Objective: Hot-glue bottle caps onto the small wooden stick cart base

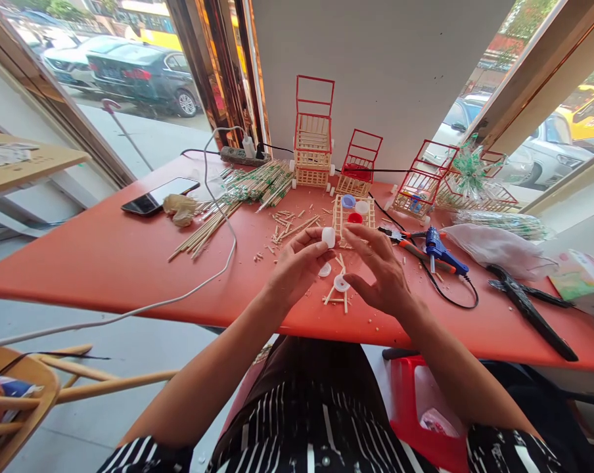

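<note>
Between the thumb and fingers of my left hand (301, 261) is a white bottle cap (328, 237), held above the table. My right hand (382, 266) hovers just to the right with its fingers spread and nothing in them. Below and between the hands, a small frame of wooden sticks (336, 301) lies on the table with a translucent cap (342, 283) at its top. Another pale cap (324, 269) rests beside it. Behind my right hand a stick tray (370, 213) holds a blue cap (348, 201), a white cap (361, 207) and a red cap (355, 218).
Cut stick pieces (290, 226) and a bundle of sticks (262, 184) lie left. Small stick carts (313, 148) stand along the wall. Right are pliers (400, 238), a blue glue gun (437, 249) with its cord, and black cutters (533, 312). A white cable (235, 243) crosses the left side near a phone (159, 197).
</note>
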{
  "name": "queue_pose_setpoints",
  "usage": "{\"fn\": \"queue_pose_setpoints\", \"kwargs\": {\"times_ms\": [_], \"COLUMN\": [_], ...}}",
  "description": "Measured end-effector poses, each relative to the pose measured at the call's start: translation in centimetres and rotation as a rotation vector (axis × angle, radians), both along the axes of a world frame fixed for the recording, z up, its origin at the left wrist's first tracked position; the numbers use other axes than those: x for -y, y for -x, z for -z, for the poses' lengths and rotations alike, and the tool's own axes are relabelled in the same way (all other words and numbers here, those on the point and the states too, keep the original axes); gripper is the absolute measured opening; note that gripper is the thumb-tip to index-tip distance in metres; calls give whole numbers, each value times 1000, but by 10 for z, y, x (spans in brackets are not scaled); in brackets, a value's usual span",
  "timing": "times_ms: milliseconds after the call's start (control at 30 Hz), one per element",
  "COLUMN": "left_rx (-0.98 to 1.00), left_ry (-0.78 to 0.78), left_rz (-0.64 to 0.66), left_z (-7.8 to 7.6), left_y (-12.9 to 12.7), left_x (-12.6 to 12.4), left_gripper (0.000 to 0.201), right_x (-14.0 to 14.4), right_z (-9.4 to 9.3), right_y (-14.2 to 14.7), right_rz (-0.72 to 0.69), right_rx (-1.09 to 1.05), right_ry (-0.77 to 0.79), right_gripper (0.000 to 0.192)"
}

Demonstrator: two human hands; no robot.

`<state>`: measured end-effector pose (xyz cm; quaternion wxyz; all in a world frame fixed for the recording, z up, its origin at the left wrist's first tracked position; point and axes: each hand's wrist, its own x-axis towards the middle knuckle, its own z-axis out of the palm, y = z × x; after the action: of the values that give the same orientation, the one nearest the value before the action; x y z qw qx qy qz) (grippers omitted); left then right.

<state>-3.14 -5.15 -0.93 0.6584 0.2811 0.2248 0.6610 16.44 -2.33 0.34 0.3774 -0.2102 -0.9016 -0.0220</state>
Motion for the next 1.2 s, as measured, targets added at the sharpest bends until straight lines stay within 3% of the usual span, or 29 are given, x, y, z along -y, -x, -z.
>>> {"fn": "queue_pose_setpoints", "kwargs": {"times_ms": [133, 333, 500, 700, 767, 867, 1067, 1200], "left_rx": [-167, -305, -320, -348, -387, -463, -357, -466], "left_ry": [-85, -132, -126, -108, -109, -141, -170, -221], "left_rz": [-90, -122, -81, -9, 24, -33, -237, -377], "left_z": [-1, -6, -6, -1, 2, 5, -13, -23], "left_y": [-3, -10, -10, -8, -7, -4, 17, 46], "left_x": [4, 9, 8, 5, 4, 5, 7, -2], "left_gripper": [37, 37, 39, 49, 40, 27, 32, 29], "right_x": [-2, -6, -5, -2, -1, -1, -14, -32], "right_z": [0, 6, 5, 0, -1, -3, -11, -15], "right_y": [-1, 3, 2, 0, 0, -1, -21, -44], "right_rz": [59, 93, 97, 80, 75, 95, 314, 539], "right_rx": [-66, 9, -10, -161, -194, -202, -293, -360], "right_ry": [59, -13, -34, 112, 145, 147, 49, 71], "right_gripper": [78, 55, 41, 32, 30, 30, 28, 27]}}
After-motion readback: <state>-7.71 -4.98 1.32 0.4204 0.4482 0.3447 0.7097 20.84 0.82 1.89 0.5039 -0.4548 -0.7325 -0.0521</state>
